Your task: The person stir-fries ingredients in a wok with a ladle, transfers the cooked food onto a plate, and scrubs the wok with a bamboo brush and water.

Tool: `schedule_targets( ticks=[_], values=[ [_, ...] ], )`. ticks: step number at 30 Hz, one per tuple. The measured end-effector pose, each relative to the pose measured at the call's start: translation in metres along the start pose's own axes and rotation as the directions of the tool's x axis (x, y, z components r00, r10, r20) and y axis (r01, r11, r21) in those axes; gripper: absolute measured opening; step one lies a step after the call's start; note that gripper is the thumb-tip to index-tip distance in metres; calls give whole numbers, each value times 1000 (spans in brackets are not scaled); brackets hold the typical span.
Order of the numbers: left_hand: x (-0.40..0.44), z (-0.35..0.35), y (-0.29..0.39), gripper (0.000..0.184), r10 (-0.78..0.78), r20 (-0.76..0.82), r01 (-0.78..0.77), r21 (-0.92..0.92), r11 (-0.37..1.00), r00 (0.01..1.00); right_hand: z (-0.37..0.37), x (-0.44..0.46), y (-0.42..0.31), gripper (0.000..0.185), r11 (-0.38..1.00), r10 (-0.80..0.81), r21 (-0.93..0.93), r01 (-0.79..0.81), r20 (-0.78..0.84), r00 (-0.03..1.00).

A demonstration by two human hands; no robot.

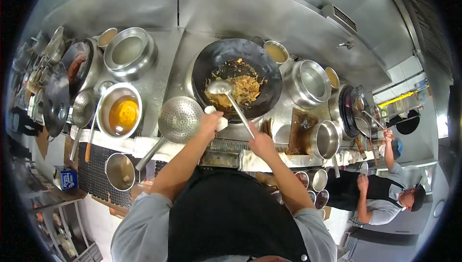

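In front of me sits a large black wok (204, 62) with browned, shredded food (248, 88) in its bottom. My right hand (261, 142) is closed round the handle of a metal ladle (221, 87), whose bowl rests over the food. At the wok's near left rim, my left hand (211, 123) grips a folded white cloth (222, 124); the part of the rim under it is hidden. Just left of that hand lies a round perforated strainer (180, 120), its handle pointing toward me.
A white-rimmed bowl of orange liquid (124, 113) and a steel pot (126, 52) stand left. Right are another steel pot (308, 83), a dark brown slab (301, 129) and a saucepan (325, 139). A co-worker (385, 189) in a black apron works at the far right.
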State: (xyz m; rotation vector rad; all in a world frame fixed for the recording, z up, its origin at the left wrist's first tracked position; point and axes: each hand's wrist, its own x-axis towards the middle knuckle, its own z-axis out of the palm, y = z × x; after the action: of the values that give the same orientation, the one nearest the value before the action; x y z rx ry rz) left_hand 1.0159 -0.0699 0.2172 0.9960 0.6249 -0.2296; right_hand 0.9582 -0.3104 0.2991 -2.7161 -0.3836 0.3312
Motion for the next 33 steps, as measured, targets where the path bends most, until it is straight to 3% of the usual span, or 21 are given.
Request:
schedule_targets(
  ticks=[4,6,7,8,10,11,12,14,16,18,20,21,22,23,24,25,26,27,29,30,33],
  values=[
    [22,-9,-20,14,-11,-5,11,3,1000,1000,-16,-57,14,74,999,-45,-26,44,-47,998],
    [-23,8,-4,12,0,-2,0,-75,997,1000,-13,-80,12,76,877,-401,121,465,-346,848],
    [-30,8,-6,12,34,32,-31,-101,994,999,-62,-101,-41,76,765,148,576,-288,278,949],
    [-36,4,-9,12,66,67,-57,-122,991,996,-65,-105,-48,74,681,165,640,-356,340,926],
    [-15,0,-5,11,-21,26,22,-24,999,999,-59,-87,-40,73,697,137,615,-369,391,910],
    [-16,-7,-4,11,-7,53,8,-14,1000,999,-49,-75,-36,72,819,209,463,-338,308,928],
    [-17,-12,-1,12,11,81,-10,-11,1000,997,-15,-58,-5,71,944,88,314,-97,45,995],
    [-39,-49,-21,11,172,108,-178,46,983,979,-7,-38,-7,70,971,191,161,-179,-58,980],
    [-78,-90,-34,13,157,70,-162,64,985,985,-13,-40,-23,71,964,226,166,-210,-88,970],
    [-127,-114,-17,19,49,64,-65,280,958,997,1,-69,-13,72,952,11,298,71,-264,964],
    [-103,-106,-28,21,94,101,-109,154,982,990,-27,-110,-37,75,901,28,434,-2,-53,998],
    [-95,-103,-33,24,130,131,-136,36,990,983,-48,-117,-53,75,901,22,433,3,-53,998],
    [-124,-51,21,18,-21,-50,19,-49,999,999,-66,-128,-69,75,785,106,581,-216,218,970],
    [-111,-29,33,20,-12,-85,10,-29,1000,996,-74,-132,-77,75,624,128,640,-448,482,867],
    [-51,-24,24,21,-66,203,70,-10,997,977,-56,-116,-59,75,626,125,641,-445,480,868],
    [-33,-24,11,19,-50,185,58,-38,998,982,-22,-87,-23,75,828,39,540,-152,215,976],
    [-23,-21,6,17,-30,168,42,-68,997,985,-3,-66,0,75,938,-123,320,129,-40,992],
    [-23,-26,1,16,24,163,-19,-28,999,986,-2,-51,3,75,939,-128,315,139,-53,990],
    [-51,-58,-20,8,152,172,-156,12,988,973,2,-20,-4,75,991,121,75,-111,-144,982],
    [-67,-66,-21,7,149,104,-161,121,979,983,-4,-22,-16,74,973,181,175,-150,-171,969],
    [-66,-88,-50,10,163,52,-161,-29,986,985,7,-55,-16,77,969,157,229,-94,-275,949]
  ],
)
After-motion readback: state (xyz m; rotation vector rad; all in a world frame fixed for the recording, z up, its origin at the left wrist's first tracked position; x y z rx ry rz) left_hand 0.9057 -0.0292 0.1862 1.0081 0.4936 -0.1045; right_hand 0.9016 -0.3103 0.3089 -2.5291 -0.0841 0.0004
